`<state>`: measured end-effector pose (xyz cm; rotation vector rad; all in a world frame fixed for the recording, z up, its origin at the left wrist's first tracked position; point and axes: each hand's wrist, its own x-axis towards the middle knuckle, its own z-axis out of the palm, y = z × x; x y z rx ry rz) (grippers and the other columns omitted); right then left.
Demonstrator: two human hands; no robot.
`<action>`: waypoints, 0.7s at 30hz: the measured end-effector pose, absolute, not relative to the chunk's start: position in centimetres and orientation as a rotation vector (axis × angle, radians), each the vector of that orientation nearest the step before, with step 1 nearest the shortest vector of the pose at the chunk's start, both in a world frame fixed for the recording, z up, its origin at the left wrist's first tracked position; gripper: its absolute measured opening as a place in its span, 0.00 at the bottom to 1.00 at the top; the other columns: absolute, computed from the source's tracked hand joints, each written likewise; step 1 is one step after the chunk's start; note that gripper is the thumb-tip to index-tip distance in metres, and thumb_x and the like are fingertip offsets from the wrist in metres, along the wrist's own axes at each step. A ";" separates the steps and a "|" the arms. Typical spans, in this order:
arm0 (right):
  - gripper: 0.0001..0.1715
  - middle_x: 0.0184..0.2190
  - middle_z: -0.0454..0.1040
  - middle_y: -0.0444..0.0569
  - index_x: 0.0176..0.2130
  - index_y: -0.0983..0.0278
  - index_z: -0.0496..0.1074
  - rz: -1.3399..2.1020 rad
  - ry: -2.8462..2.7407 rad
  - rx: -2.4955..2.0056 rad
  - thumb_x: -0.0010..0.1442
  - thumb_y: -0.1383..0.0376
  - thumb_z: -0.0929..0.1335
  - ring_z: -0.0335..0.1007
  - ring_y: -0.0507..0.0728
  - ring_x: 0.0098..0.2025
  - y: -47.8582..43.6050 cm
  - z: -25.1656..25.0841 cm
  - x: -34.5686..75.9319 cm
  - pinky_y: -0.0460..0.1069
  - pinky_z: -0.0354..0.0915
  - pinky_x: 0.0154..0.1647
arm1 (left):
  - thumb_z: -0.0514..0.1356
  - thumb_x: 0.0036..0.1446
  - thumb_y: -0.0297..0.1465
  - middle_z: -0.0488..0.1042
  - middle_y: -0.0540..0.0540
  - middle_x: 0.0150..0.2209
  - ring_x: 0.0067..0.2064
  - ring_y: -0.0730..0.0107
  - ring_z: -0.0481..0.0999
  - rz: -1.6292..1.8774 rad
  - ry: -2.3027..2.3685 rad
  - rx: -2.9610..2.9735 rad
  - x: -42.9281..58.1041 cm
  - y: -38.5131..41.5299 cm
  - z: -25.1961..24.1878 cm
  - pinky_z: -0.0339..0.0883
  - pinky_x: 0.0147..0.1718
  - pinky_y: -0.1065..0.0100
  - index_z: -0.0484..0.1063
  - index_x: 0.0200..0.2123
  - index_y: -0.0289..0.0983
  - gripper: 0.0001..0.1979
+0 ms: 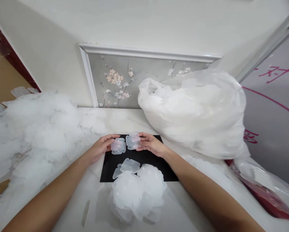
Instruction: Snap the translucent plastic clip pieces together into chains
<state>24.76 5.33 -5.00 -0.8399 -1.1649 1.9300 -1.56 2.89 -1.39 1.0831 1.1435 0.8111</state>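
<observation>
My left hand (101, 149) pinches a translucent plastic piece (118, 146) with rounded, notched edges, over the left part of a black mat (142, 159). A second piece of the same shape, a clear plastic piece (133, 142), is between the thumb and fingers of my right hand (151, 144). The two pieces are side by side with a narrow gap, the right one slightly higher in view. Nearer me, a loose plastic piece (130, 165) overlaps another beside a heap of similar pieces (134, 193) at the mat's front edge.
A large pile of translucent pieces (45, 129) spreads over the left side. At the back right stands a bulging white plastic bag (195, 109) filled with pale pieces. A clear bag with red (267, 193) lies at far right. A framed floral panel (120, 80) is behind the table.
</observation>
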 end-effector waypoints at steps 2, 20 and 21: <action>0.24 0.36 0.77 0.45 0.42 0.62 0.69 1.928 -1.179 -0.835 0.45 0.66 0.77 0.77 0.54 0.35 5.3 -5.0 24.8 0.53 0.74 0.42 | 0.63 0.55 0.38 0.80 0.42 0.44 0.46 0.60 0.78 0.805 1.115 1.080 -1.6 3.0 -1.5 0.69 0.49 0.59 0.75 0.48 0.38 0.19; 0.44 0.53 0.71 0.49 0.58 0.56 0.58 1.608 -1.654 -0.637 0.42 0.78 0.62 0.72 0.57 0.53 5.4 -6.1 24.9 0.57 0.64 0.57 | 0.56 0.41 0.17 0.72 0.43 0.57 0.56 0.61 0.73 0.673 0.912 1.489 -2.0 3.2 -2.0 0.60 0.59 0.60 0.67 0.56 0.40 0.35; 0.42 0.52 0.72 0.49 0.57 0.56 0.58 1.578 -1.670 -0.645 0.44 0.78 0.62 0.72 0.57 0.53 5.5 -6.2 24.9 0.58 0.63 0.57 | 0.56 0.43 0.18 0.72 0.43 0.57 0.56 0.62 0.73 0.669 0.924 1.507 -1.9 3.2 -2.0 0.61 0.59 0.60 0.67 0.56 0.39 0.33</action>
